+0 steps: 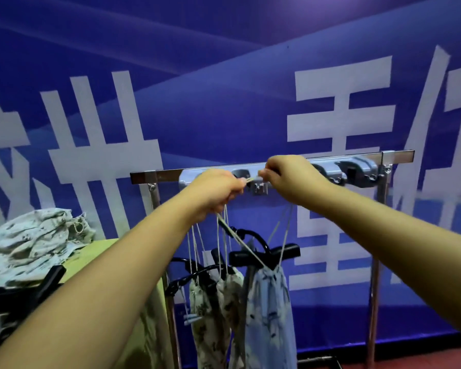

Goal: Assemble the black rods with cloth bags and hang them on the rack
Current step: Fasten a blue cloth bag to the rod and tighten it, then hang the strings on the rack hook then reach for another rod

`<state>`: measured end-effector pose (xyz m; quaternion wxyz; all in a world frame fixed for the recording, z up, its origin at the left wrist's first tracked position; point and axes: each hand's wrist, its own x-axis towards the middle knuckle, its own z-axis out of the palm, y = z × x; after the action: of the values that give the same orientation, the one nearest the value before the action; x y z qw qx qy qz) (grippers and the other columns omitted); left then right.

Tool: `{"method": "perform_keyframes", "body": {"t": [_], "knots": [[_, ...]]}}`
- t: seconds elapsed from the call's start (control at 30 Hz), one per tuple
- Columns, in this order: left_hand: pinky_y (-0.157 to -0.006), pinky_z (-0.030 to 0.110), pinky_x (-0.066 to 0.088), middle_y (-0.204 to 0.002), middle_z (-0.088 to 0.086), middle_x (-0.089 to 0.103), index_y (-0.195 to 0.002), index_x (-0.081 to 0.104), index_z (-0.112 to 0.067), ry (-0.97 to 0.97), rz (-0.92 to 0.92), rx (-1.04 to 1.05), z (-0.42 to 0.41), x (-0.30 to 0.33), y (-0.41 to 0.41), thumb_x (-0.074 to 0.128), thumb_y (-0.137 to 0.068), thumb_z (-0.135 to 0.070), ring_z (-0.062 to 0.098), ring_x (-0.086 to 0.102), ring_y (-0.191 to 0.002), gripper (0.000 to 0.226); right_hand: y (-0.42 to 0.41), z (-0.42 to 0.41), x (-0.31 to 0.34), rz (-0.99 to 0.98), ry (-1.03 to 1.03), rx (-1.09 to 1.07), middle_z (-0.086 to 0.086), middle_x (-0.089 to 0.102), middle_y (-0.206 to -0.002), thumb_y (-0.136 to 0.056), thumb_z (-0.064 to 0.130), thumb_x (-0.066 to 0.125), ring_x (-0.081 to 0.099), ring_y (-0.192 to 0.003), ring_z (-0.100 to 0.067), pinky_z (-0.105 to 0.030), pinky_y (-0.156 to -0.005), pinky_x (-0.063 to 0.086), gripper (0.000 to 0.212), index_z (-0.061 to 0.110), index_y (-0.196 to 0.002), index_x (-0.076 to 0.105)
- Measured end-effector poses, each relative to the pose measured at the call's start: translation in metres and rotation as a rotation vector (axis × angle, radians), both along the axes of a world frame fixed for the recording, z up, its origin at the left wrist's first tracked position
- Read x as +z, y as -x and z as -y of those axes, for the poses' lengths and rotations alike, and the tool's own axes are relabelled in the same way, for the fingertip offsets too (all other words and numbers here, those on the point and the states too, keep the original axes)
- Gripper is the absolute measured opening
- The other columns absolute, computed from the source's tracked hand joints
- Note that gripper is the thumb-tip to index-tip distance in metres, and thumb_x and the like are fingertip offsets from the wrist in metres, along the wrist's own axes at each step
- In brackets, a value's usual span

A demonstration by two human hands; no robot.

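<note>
A metal rack carries a grey-blue holder strip with clips and small hooks. My left hand grips a bundle of pale drawstrings in front of the strip. My right hand pinches a string end beside a metal hook. From the strings hang several cloth bags: two floral ones and a light blue one. Black rods with curved handles stick out of the bags' tops.
At the left, a yellow-green table holds a heap of floral cloth bags and loose black rods. A blue banner with white characters fills the wall behind. The rack's right upright stands on a red floor.
</note>
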<state>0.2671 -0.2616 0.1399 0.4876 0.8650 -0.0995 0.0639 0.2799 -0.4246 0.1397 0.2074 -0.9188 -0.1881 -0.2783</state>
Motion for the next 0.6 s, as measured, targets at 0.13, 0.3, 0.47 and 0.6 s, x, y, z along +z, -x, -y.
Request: {"method": "perform_keyframes", "body": {"t": [0.13,0.3,0.47,0.6], "knots": [[-0.068,0.036,0.044,-0.088,0.023,0.062,-0.091,0.063,0.001,-0.362,0.21,0.243,0.026,-0.002,-0.033,0.046,-0.096,-0.023,0.037,0.058,-0.084,0.03,-0.033,-0.006,-0.009,0.03,-0.06,-0.117,-0.021,0.064,-0.096,-0.097,0.026,0.045,0.056,-0.092,-0.037,-0.035,-0.065,0.033,0.03,-0.001,-0.095,0.059],[-0.081,0.037,0.041,-0.12,0.027,0.058,-0.109,0.053,0.003,-0.537,0.215,0.295,0.036,-0.038,-0.058,0.038,-0.1,-0.024,0.04,0.054,-0.11,0.032,-0.047,-0.008,-0.024,-0.119,-0.076,-0.18,-0.017,0.051,-0.078,-0.097,0.024,0.046,0.055,-0.085,-0.033,-0.028,-0.062,0.026,0.027,0.004,-0.081,0.056],[-0.072,0.037,0.037,-0.112,0.025,0.058,-0.096,0.047,-0.009,-0.445,0.222,0.256,0.038,-0.066,-0.059,0.03,-0.102,-0.025,0.04,0.054,-0.101,0.025,-0.055,-0.002,-0.052,-0.293,-0.463,0.011,-0.003,0.043,-0.053,-0.095,0.029,0.049,0.037,-0.05,-0.019,-0.027,-0.053,0.03,0.034,0.009,-0.07,0.058],[-0.072,0.039,0.04,-0.11,0.024,0.059,-0.101,0.048,-0.01,-0.345,0.178,0.24,0.045,-0.086,-0.05,0.029,-0.101,-0.026,0.04,0.055,-0.098,0.025,-0.059,-0.011,-0.079,-0.304,-0.676,0.112,-0.006,0.049,-0.059,-0.096,0.031,0.045,0.042,-0.057,-0.022,-0.035,-0.059,0.035,0.034,0.015,-0.067,0.052]]}}
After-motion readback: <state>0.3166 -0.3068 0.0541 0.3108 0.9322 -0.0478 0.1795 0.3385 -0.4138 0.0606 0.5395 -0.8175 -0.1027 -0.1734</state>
